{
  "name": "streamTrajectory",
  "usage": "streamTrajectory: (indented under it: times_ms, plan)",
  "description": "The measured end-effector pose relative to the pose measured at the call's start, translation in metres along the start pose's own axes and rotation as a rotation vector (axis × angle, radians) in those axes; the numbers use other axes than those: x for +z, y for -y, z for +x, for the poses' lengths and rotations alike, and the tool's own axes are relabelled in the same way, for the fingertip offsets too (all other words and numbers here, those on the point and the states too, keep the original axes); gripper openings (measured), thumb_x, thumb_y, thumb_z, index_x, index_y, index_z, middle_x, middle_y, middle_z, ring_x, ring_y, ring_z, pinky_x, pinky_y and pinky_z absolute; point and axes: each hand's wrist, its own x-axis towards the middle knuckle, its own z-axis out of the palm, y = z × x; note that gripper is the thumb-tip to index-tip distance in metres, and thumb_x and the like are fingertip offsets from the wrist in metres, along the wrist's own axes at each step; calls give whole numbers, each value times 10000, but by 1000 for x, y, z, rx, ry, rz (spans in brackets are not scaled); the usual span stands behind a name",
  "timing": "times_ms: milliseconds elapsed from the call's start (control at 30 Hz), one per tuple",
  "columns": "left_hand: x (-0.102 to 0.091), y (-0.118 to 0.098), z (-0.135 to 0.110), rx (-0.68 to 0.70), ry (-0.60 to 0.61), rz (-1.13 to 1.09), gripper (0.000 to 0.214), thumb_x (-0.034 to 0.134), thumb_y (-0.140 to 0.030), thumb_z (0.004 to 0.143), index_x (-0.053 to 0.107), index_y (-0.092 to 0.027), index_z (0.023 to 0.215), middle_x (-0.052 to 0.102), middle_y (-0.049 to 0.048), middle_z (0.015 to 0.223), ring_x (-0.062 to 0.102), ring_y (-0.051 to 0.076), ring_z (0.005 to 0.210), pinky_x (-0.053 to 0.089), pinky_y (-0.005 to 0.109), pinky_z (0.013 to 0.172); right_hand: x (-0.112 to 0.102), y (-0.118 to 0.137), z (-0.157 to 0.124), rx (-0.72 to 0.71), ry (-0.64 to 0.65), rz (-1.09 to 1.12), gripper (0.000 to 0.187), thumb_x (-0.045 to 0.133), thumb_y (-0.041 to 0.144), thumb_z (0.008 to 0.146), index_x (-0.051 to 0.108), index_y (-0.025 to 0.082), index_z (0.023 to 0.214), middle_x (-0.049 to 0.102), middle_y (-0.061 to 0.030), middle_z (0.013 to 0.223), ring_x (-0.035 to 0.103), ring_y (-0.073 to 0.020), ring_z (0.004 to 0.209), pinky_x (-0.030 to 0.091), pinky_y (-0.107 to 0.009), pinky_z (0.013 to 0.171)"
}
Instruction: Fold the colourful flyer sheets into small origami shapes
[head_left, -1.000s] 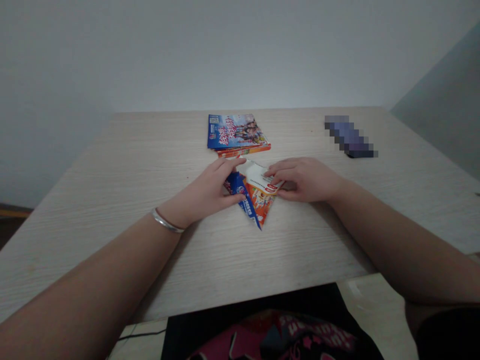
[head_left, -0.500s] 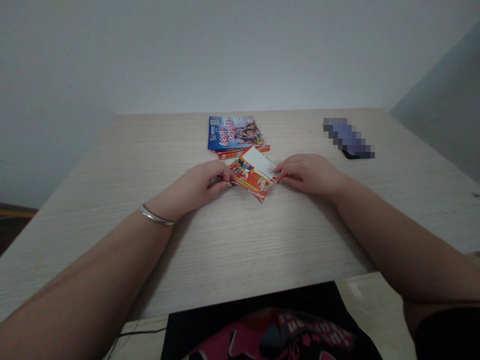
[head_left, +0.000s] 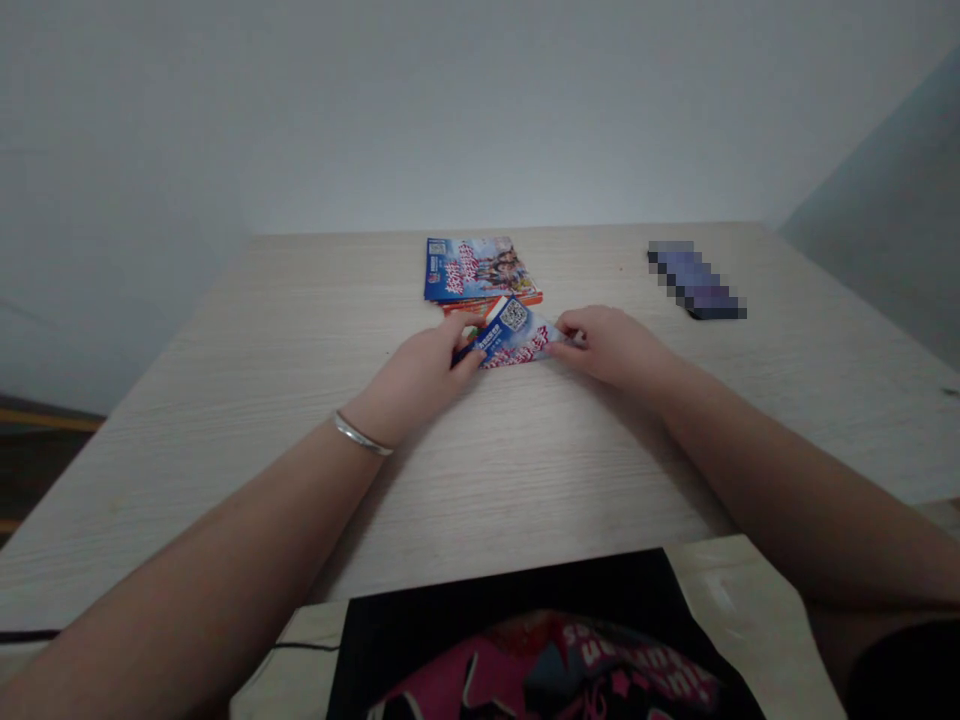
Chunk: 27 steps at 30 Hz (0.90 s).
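Observation:
Between my hands is a printed flyer (head_left: 517, 335), its near corner folded up so that the blue side with a QR code faces me. My left hand (head_left: 427, 365) pinches the flyer's left end, thumb on top. At the right end my right hand (head_left: 611, 342) grips it between thumb and curled fingers. Just behind lies a stack of flyers (head_left: 480, 268), blue on top with orange edges showing beneath. The folded flyer overlaps the near edge of that stack in the view.
A dark phone (head_left: 697, 285), partly pixelated, lies at the back right of the pale wooden table (head_left: 300, 330). The wall (head_left: 480, 120) rises behind the table. A black panel (head_left: 510, 590) and patterned pink cloth (head_left: 555, 670) are at the near edge.
The flyer went from lying with its orange and white side up to being folded over, its blue side now showing. My left hand has shifted slightly right.

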Motion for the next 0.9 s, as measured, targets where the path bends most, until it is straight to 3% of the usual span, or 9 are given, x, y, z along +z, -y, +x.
streamTrajectory:
  times_ms: [100, 200, 267, 333, 433, 567, 633, 767, 900]
  plan:
    - [-2, -8, -2, -29, -10, -73, 395, 511, -331, 970, 538, -190, 1338, 726, 69, 955, 651, 183, 751, 478, 298, 686, -12, 16, -2, 114, 68, -22, 313, 558, 458, 939, 633, 208, 768, 685, -68, 764, 572, -187, 656, 334, -315, 572]
    - [-10, -16, 0, -129, 55, -71, 339, 552, -304, 944, 555, -157, 1249, 722, 84, 962, 655, 193, 783, 478, 297, 696, -22, 26, -5, 173, 129, 41, 246, 627, 410, 902, 672, 207, 1034, 740, -67, 903, 655, -206, 752, 422, -313, 627]
    - [-18, -22, 2, -182, 100, 0, 309, 580, -299, 925, 552, -134, 1184, 719, 114, 986, 657, 212, 786, 470, 310, 677, -23, 32, -7, 191, 111, 65, 455, 715, 373, 834, 603, 210, 1244, 750, -80, 1038, 692, -234, 840, 482, -332, 690]
    - [-25, -27, 3, -158, 140, 71, 278, 607, -298, 901, 561, -138, 1124, 715, 129, 1009, 662, 227, 802, 464, 322, 677, -21, 38, -8, 174, 97, 51, 605, 770, 360, 783, 548, 194, 1321, 739, -111, 1134, 707, -278, 911, 519, -376, 747]
    - [-26, -31, 3, -87, 151, 117, 302, 638, -318, 877, 557, -154, 1117, 715, 128, 1024, 675, 233, 821, 465, 320, 678, -12, 43, -9, 119, 89, 71, 632, 787, 365, 769, 543, 165, 1317, 722, -153, 1197, 701, -329, 1009, 536, -430, 833]
    - [-9, -22, 2, -108, 38, 14, 360, 607, -280, 892, 509, -142, 1210, 725, 135, 1039, 691, 230, 843, 487, 319, 687, 5, 40, -6, 99, -14, 174, 633, 768, 349, 791, 533, 163, 1349, 708, -161, 1221, 689, -325, 1052, 531, -440, 876]
    - [1, -12, 2, -108, -23, -129, 419, 597, -252, 894, 476, -156, 1283, 734, 118, 1061, 692, 215, 862, 501, 317, 713, 11, 34, -3, 94, -51, 277, 538, 744, 315, 810, 571, 190, 1304, 728, -119, 1166, 696, -285, 982, 533, -417, 842]
    - [5, 9, 7, -7, 29, -268, 594, 667, -291, 849, 443, -183, 1388, 746, 85, 1046, 688, 207, 865, 503, 311, 726, 15, 18, 6, 57, -75, 490, 296, 728, 240, 800, 665, 216, 1088, 742, -49, 1017, 674, -212, 841, 520, -358, 769]
    - [1, 23, 17, 170, 131, -102, 262, 650, -263, 849, 674, -192, 1099, 737, 58, 962, 653, 188, 815, 479, 314, 738, 16, -1, 12, 34, -41, 590, 178, 730, 287, 782, 675, 208, 931, 719, -32, 874, 635, -196, 761, 507, -337, 709]
